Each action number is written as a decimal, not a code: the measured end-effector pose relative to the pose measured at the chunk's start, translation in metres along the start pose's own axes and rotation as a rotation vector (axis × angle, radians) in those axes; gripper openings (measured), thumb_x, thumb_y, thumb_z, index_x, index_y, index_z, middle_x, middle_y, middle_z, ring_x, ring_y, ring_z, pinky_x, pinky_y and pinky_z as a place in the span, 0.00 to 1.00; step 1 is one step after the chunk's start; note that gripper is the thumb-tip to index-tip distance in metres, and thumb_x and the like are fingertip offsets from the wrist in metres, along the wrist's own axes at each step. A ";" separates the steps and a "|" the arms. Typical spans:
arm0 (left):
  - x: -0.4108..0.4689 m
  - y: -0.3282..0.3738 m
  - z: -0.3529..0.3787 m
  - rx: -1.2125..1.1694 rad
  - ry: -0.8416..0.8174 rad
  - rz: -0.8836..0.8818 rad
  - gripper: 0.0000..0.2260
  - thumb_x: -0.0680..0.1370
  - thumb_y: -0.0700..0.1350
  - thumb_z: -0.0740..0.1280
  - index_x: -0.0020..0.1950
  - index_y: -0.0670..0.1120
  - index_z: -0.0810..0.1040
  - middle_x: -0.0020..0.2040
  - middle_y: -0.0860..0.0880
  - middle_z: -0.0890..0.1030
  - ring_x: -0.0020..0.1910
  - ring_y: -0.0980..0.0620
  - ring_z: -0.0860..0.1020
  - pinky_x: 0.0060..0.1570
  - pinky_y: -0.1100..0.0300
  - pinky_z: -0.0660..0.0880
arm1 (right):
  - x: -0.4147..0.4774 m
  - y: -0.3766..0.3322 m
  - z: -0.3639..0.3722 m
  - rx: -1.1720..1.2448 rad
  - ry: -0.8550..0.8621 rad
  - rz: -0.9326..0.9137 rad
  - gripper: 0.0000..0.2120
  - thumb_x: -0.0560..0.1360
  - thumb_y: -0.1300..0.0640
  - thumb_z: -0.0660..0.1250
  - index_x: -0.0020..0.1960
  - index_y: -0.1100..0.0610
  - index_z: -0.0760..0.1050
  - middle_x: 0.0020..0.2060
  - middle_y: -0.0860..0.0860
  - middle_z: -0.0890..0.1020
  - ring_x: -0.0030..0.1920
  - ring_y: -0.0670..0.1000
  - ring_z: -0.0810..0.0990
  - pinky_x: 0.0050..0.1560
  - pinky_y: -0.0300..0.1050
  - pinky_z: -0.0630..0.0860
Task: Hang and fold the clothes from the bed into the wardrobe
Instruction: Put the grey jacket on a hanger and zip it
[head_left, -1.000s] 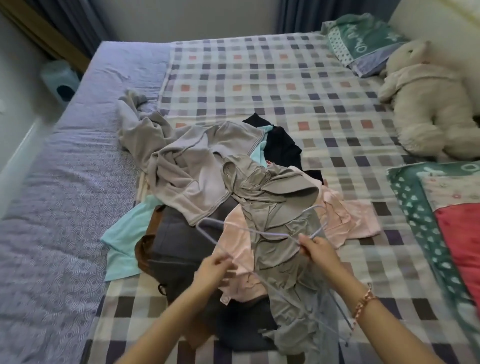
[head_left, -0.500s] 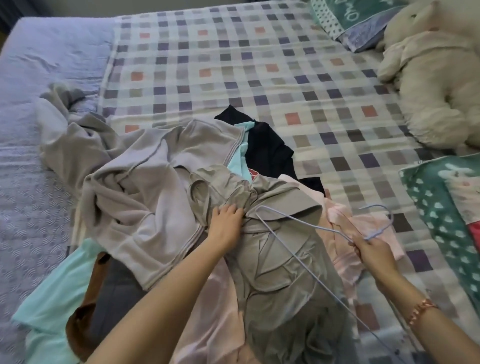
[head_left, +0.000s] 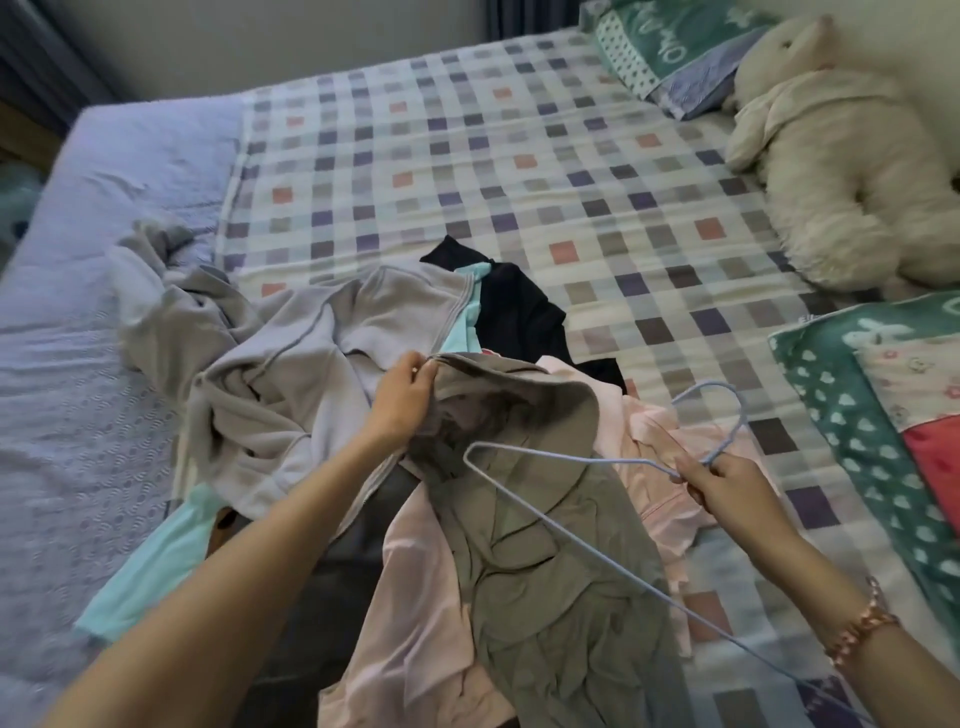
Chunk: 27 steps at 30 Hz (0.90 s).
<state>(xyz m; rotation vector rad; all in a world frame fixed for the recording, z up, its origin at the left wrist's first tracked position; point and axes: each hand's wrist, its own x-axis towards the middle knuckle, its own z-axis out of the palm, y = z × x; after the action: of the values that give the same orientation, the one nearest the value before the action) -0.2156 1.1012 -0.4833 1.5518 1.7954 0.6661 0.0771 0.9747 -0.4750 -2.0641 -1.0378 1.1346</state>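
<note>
Clothes (head_left: 332, 597) are heaped on the bed (head_left: 78, 338) near its front edge, partly over a checked blanket (head_left: 493, 156). On top of the heap lies an olive-grey shirt (head_left: 545, 571). Its upper edge is pinched between the thumb and fingers (head_left: 413, 364) of the left hand (head_left: 402, 400) and held up beside a light grey sweatshirt (head_left: 291, 374). A pale blue wire hanger (head_left: 571, 459) is held over the shirt by the right hand (head_left: 727, 483), whose fingers are curled round the neck just below the hook. A pink garment (head_left: 660, 441) is seen under the shirt and a black one (head_left: 519, 312) behind it. A plush toy (head_left: 841, 171) and a pillow (head_left: 675, 57) are placed at the far right corner.
</note>
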 end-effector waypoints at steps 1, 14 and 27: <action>-0.006 0.013 -0.014 -0.012 -0.018 -0.007 0.09 0.80 0.44 0.60 0.43 0.42 0.72 0.36 0.49 0.74 0.39 0.51 0.71 0.34 0.62 0.62 | -0.007 -0.010 -0.002 0.008 0.004 -0.019 0.21 0.78 0.58 0.62 0.27 0.59 0.69 0.22 0.51 0.67 0.26 0.51 0.64 0.30 0.45 0.59; -0.134 0.159 -0.173 0.575 0.087 0.357 0.02 0.74 0.37 0.63 0.46 0.41 0.72 0.43 0.46 0.76 0.42 0.47 0.73 0.40 0.55 0.68 | -0.138 -0.122 -0.080 0.021 0.028 -0.342 0.17 0.78 0.56 0.62 0.37 0.64 0.78 0.28 0.57 0.73 0.31 0.54 0.71 0.34 0.45 0.64; -0.245 0.221 -0.248 0.903 0.302 0.371 0.07 0.77 0.34 0.57 0.52 0.37 0.72 0.52 0.38 0.78 0.51 0.38 0.76 0.46 0.51 0.71 | -0.286 -0.194 -0.093 -0.241 0.119 -0.667 0.14 0.79 0.50 0.60 0.37 0.55 0.72 0.34 0.52 0.77 0.38 0.55 0.77 0.36 0.43 0.67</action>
<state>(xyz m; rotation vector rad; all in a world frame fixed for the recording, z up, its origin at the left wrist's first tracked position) -0.2424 0.9069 -0.1197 2.5291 2.2077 0.2373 -0.0092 0.8327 -0.1581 -1.7032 -1.6909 0.5597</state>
